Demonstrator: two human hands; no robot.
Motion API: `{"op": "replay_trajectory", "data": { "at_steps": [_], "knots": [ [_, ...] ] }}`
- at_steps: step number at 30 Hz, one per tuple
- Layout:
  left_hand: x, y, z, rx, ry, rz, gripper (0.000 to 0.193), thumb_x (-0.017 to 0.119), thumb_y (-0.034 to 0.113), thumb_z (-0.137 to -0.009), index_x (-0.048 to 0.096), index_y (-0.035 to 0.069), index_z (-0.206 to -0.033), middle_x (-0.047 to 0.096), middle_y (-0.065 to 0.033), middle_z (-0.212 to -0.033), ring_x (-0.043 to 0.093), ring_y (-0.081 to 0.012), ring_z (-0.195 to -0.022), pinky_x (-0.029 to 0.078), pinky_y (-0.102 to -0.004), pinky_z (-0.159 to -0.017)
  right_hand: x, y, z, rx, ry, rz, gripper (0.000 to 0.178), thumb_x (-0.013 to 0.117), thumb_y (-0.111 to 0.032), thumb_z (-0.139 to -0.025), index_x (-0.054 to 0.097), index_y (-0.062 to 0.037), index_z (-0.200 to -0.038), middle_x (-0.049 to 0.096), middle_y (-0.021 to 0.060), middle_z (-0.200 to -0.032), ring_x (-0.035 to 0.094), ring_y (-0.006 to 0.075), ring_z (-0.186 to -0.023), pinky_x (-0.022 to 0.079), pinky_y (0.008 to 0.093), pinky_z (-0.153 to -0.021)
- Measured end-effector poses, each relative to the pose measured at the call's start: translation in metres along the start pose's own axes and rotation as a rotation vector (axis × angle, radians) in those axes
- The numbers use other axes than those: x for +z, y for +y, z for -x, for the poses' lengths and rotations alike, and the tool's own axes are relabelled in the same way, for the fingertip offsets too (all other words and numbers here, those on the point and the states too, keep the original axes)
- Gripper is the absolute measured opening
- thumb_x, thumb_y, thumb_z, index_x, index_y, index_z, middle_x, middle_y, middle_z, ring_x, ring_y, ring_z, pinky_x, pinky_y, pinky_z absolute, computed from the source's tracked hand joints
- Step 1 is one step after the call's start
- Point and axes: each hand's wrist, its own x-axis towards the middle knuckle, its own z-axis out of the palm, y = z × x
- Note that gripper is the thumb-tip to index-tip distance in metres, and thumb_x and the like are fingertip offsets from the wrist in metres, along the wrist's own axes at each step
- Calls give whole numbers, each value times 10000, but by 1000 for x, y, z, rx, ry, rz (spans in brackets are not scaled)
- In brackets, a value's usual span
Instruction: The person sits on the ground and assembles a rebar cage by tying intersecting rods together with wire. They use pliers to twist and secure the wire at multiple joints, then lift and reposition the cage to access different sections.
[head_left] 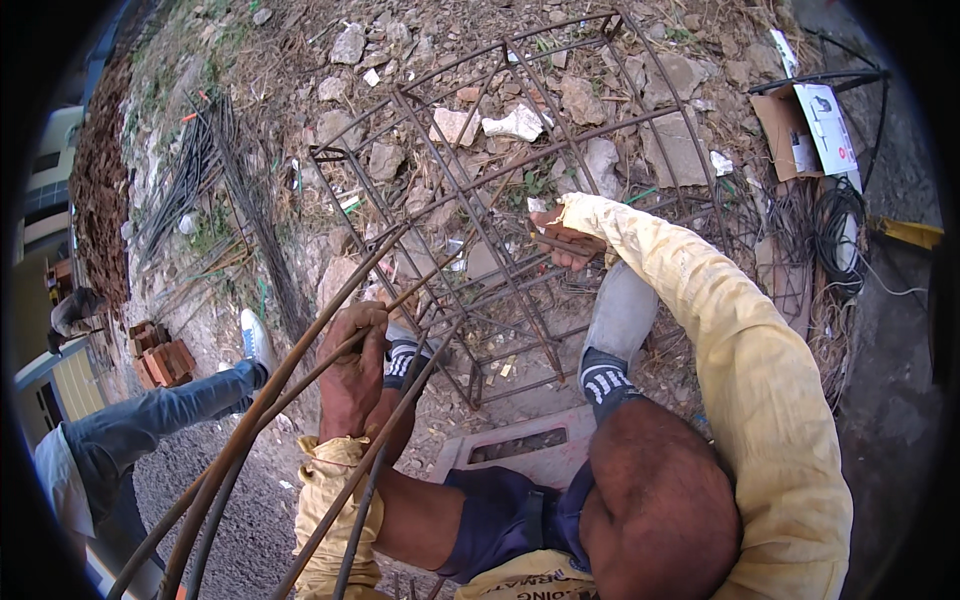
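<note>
A rusty rebar cage [462,186] lies across the ground in front of me, its long bars joined by square stirrups. My left hand [350,352] is closed round a thin rebar rod [300,392], at the near left side of the cage. Several more long rods [238,440] slant past this hand toward the lower left. Over the cage's right part is my right hand [572,246], its fingers curled round a short brown rod [562,243]. The far end of that rod is hard to make out.
A person in jeans [150,405] stands close at left, near stacked red bricks [162,356]. Loose rods [190,165] lie beyond. Rubble [675,150] surrounds the cage. At right are an opened cardboard box [785,130] and coiled black cable [838,225]. A slab [450,455] lies between my legs.
</note>
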Motion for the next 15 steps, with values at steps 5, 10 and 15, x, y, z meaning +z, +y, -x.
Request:
{"op": "replay_trajectory", "data": {
  "at_steps": [5, 10, 15],
  "knots": [
    [2, 3, -6, 26, -51, -48, 102, 570, -24, -918, 622, 17, -996, 629, -76, -1050, 573, -92, -759, 500, -235, -650, -21, 30, -57, -518, 341, 749, 500, 598, -532, -886, 629, -34, -868, 650, 176, -639, 611, 262, -478, 484, 363, -415],
    [-5, 0, 1, 11, -44, -64, 96, 564, -12, -933, 624, 17, -1001, 618, -64, -1090, 597, -100, -810, 531, -243, -680, 26, -12, 0, 23, 239, 508, 389, 779, -412, -790, 638, -50, -779, 593, 70, -612, 518, 152, -438, 427, 303, -396],
    [0, 3, -1, 7, -8, -42, 88, 582, -21, -910, 622, 18, -978, 633, -86, -1032, 560, -91, -735, 484, -234, -629, 17, -5, 2, 36, 252, 560, 427, 813, -431, -741, 637, -42, -745, 595, 30, -589, 526, 130, -433, 441, 293, -407]
  ]
}}
